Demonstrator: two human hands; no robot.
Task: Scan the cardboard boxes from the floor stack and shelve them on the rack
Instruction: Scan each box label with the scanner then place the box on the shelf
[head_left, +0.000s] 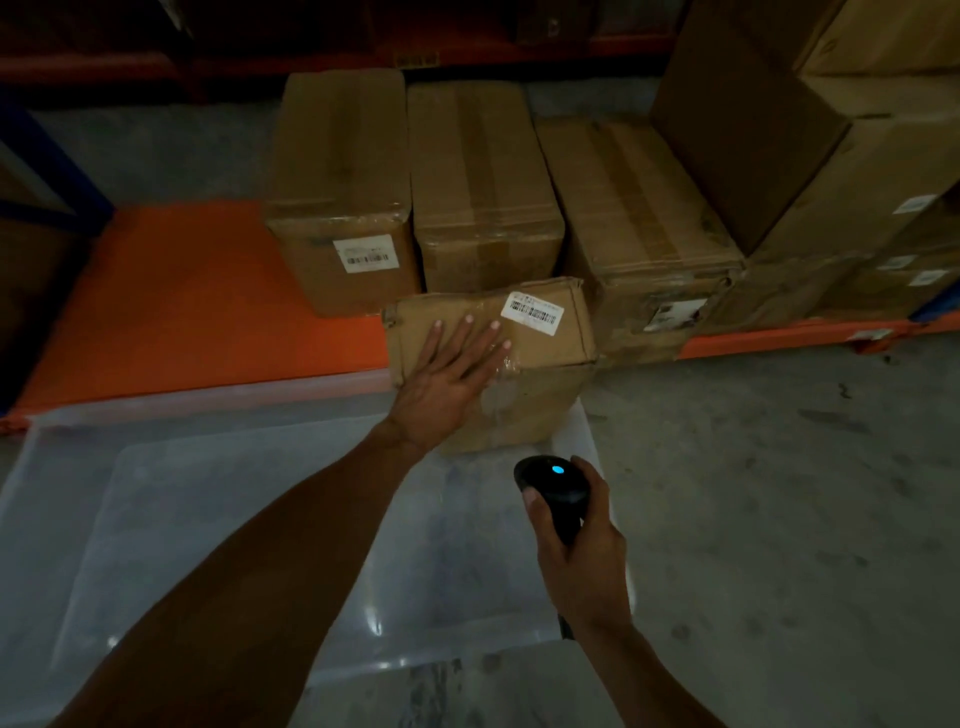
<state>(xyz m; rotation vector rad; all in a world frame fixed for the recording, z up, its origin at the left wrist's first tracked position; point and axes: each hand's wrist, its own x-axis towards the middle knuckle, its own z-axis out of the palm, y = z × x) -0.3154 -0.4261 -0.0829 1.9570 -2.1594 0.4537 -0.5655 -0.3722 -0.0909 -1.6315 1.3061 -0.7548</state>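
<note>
Dim light throughout. The grey concrete floor (779, 493) fills your lower right; along its far edge runs the rack's low orange shelf (182, 296), bare on the left. On that shelf three brown cardboard boxes stand side by side: the left box (337, 187) shows a white label on its near face, the middle box (483, 182) is taped along its top, the right box (639, 208) carries a torn label low on its front. A taller pile of cartons (831, 156) rises at far right. Below you, a clear plastic tote (208, 519) lies in front of the shelf. The box in hand (540, 374) sits at the tote's far right corner, just in front of the middle shelved box; whether it touches that box you cannot tell. Your left hand (452, 374) lies flat and spread on its top, fingers not curled round anything. A white barcode label (532, 312) sits just beyond those fingertips. Your right hand (576, 561) is wrapped around a black scanner (553, 488), head toward the box, a small blue light (558, 470) glowing on it.
</note>
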